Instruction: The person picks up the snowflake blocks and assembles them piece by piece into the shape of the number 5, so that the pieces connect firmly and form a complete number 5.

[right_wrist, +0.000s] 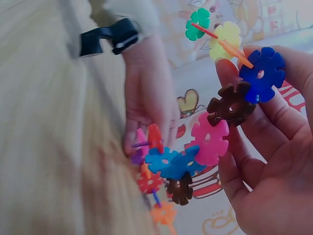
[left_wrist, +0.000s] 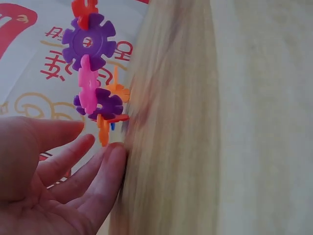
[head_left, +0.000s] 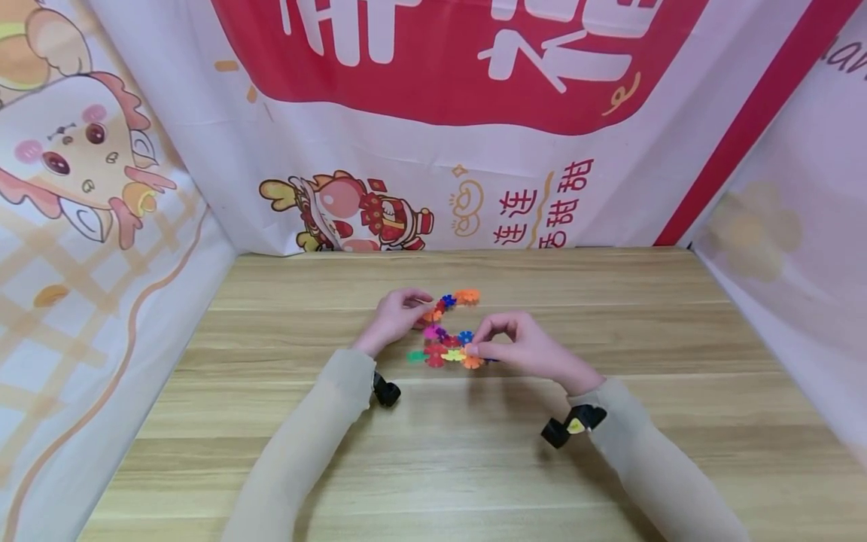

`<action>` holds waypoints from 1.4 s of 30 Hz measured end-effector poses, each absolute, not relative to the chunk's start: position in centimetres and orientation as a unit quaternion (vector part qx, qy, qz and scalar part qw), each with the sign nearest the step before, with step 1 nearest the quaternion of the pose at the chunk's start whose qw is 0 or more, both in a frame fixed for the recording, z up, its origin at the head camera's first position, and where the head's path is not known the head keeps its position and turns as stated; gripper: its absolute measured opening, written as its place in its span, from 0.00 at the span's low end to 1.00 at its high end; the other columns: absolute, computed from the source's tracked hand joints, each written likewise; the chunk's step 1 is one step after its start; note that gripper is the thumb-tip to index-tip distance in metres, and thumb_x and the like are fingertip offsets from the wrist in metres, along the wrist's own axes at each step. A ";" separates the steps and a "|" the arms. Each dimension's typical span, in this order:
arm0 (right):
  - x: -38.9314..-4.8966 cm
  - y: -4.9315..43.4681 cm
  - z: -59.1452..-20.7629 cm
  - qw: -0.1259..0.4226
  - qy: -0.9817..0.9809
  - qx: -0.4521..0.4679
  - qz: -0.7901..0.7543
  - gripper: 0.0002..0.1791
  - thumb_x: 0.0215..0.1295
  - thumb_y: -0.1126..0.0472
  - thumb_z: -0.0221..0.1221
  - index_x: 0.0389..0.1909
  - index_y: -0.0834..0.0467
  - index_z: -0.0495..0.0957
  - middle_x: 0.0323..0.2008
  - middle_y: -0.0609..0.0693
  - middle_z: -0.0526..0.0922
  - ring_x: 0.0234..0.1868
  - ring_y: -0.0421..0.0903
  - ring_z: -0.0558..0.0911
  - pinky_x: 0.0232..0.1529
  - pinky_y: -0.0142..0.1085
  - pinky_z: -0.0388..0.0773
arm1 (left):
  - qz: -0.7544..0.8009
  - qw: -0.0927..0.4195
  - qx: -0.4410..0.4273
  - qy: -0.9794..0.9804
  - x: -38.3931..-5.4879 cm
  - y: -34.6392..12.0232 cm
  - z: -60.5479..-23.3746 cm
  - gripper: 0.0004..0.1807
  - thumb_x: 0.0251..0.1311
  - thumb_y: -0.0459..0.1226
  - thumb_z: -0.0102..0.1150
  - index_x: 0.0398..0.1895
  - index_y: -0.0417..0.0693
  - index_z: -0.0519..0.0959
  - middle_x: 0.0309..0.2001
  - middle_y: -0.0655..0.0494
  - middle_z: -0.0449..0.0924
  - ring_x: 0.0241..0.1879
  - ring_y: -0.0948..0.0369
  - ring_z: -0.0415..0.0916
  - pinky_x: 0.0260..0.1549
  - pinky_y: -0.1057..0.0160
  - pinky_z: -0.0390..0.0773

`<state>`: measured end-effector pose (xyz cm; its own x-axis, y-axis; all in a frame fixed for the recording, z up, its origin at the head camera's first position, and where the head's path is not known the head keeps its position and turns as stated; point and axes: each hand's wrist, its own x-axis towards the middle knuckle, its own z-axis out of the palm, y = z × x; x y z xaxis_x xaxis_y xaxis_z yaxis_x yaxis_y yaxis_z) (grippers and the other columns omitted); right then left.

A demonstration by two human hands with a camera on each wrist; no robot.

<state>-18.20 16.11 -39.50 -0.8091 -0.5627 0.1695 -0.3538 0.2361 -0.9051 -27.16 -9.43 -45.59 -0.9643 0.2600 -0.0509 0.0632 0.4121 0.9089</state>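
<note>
A curving chain of interlocking notched plastic discs (head_left: pixel 435 355) in many colours is held up over the wooden table. My right hand (head_left: pixel 524 350) pinches the chain near its front end. The right wrist view shows that hand's fingers at a dark blue disc (right_wrist: pixel 274 78), with a brown disc (right_wrist: pixel 227 105) and a pink disc (right_wrist: pixel 209 142) joined on below. My left hand (head_left: pixel 398 320) is at the left of the chain's far part. In the left wrist view its fingers are parted just below an orange disc (left_wrist: pixel 103 129); a pink disc (left_wrist: pixel 88 88) and purple discs are linked above.
The wood-grain table (head_left: pixel 433 467) lies beneath both hands. Printed cloth hangs behind (head_left: pixel 420 150) and along both sides. A black wrist camera (head_left: pixel 387 391) is on the left cuff, another black camera (head_left: pixel 557 433) on the right.
</note>
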 end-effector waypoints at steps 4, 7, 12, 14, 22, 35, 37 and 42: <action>-18.3 15.6 -38.1 0.105 0.772 -0.269 -0.566 0.04 0.68 0.63 0.66 0.33 0.58 0.84 0.33 0.52 0.85 0.37 0.50 0.79 0.39 0.38 0.75 | 0.512 0.067 0.151 0.843 -26.1 -10.4 -45.2 0.14 0.72 0.30 0.56 0.58 0.42 0.80 0.54 0.49 0.82 0.50 0.53 0.80 0.51 0.55 0.80; -18.5 15.3 -37.3 0.123 0.760 -0.240 -0.591 0.04 0.68 0.63 0.66 0.34 0.60 0.83 0.35 0.55 0.84 0.36 0.49 0.79 0.38 0.36 0.77 | 0.505 0.082 0.220 0.831 -25.1 -11.0 -44.6 0.23 0.67 0.23 0.56 0.63 0.45 0.78 0.63 0.50 0.77 0.60 0.51 0.75 0.60 0.49 0.75; -18.9 14.8 -36.0 0.141 0.752 -0.192 -0.614 0.05 0.69 0.61 0.66 0.36 0.59 0.82 0.37 0.55 0.85 0.37 0.49 0.81 0.40 0.36 0.80 | 0.476 0.107 0.284 0.825 -23.4 -10.9 -43.9 0.32 0.57 0.27 0.71 0.66 0.52 0.76 0.65 0.59 0.74 0.61 0.58 0.74 0.61 0.49 0.73; -19.0 14.6 -35.6 0.144 0.751 -0.181 -0.618 0.06 0.69 0.59 0.66 0.36 0.58 0.82 0.38 0.55 0.85 0.37 0.49 0.81 0.43 0.39 0.80 | 0.470 0.093 0.284 0.831 -22.9 -10.4 -43.8 0.31 0.55 0.31 0.76 0.63 0.53 0.78 0.60 0.61 0.78 0.56 0.61 0.77 0.59 0.52 0.75; -20.0 14.2 -34.9 0.156 0.738 -0.185 -0.630 0.11 0.70 0.54 0.62 0.43 0.58 0.80 0.38 0.55 0.83 0.40 0.50 0.80 0.49 0.45 0.76 | 0.497 0.072 0.273 0.820 -22.2 -9.5 -43.9 0.23 0.56 0.33 0.76 0.55 0.53 0.82 0.50 0.63 0.84 0.51 0.62 0.80 0.58 0.51 0.76; -23.1 14.1 -33.1 0.185 0.604 -0.205 -0.748 0.10 0.78 0.64 0.53 0.48 0.58 0.83 0.45 0.53 0.82 0.42 0.45 0.81 0.49 0.38 0.78 | 0.530 0.106 0.278 0.794 -21.9 -9.9 -43.1 0.23 0.61 0.43 0.73 0.58 0.49 0.82 0.53 0.58 0.84 0.53 0.58 0.80 0.51 0.57 0.81; -23.5 14.2 -33.0 0.188 0.592 -0.207 -0.756 0.11 0.79 0.64 0.52 0.48 0.57 0.83 0.44 0.53 0.82 0.41 0.45 0.81 0.47 0.37 0.78 | 0.529 0.109 0.273 0.796 -21.8 -10.0 -42.9 0.24 0.61 0.46 0.73 0.59 0.49 0.82 0.53 0.58 0.83 0.53 0.60 0.80 0.50 0.58 0.82; -24.3 14.1 -33.0 0.197 0.573 -0.205 -0.769 0.14 0.81 0.65 0.47 0.48 0.57 0.83 0.44 0.53 0.83 0.39 0.46 0.81 0.43 0.35 0.79 | 0.529 0.118 0.265 0.798 -21.6 -10.1 -42.7 0.23 0.63 0.46 0.71 0.60 0.50 0.81 0.55 0.59 0.83 0.53 0.60 0.79 0.52 0.55 0.81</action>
<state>-24.34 14.13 -32.96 -0.8385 -0.5376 0.0889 0.0684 -0.2657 -0.9616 -21.56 -10.12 -42.72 -0.8317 0.5476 0.0918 0.2981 0.3008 0.9059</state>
